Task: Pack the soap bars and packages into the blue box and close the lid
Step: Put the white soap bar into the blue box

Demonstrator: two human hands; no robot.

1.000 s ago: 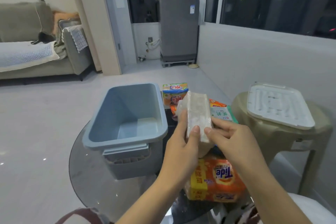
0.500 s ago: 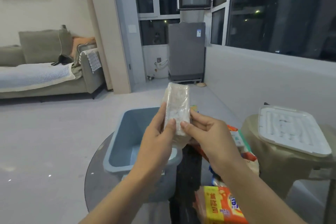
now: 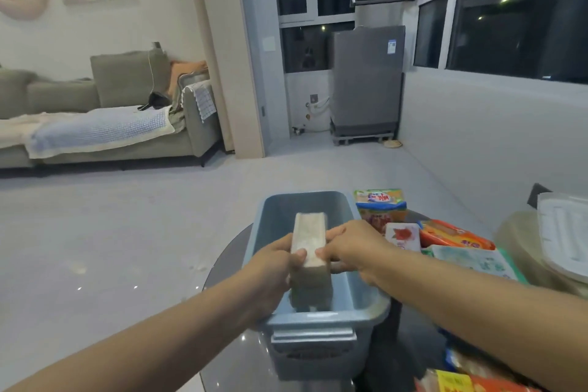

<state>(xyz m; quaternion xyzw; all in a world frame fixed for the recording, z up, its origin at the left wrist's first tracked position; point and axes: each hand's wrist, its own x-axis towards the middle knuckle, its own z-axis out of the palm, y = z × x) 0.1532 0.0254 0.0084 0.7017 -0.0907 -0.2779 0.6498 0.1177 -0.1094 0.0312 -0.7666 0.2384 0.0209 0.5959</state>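
The open blue box (image 3: 370,302) stands on a round glass table (image 3: 229,356) in front of me. Inside it, a clear-wrapped pack of pale soap bars (image 3: 309,243) is held on edge, low between the box walls. My left hand (image 3: 270,270) grips its left side and my right hand (image 3: 353,247) its right side. To the right of the box lie more packages: a green and yellow pack (image 3: 380,205), a white bar with a red print (image 3: 402,235), an orange pack (image 3: 455,237) and a pale green pack (image 3: 474,261). The white lid (image 3: 563,235) rests on a beige stool (image 3: 515,245).
An orange and yellow Tide pack (image 3: 461,383) lies at the table's near right edge. Behind the table stretches bare grey floor. A sofa (image 3: 105,124) stands far left and a grey fridge (image 3: 367,79) by the window.
Both hands have carried the wrapped soap pack from above the table's right side over to the box and lowered it inside. The camera has tilted up.
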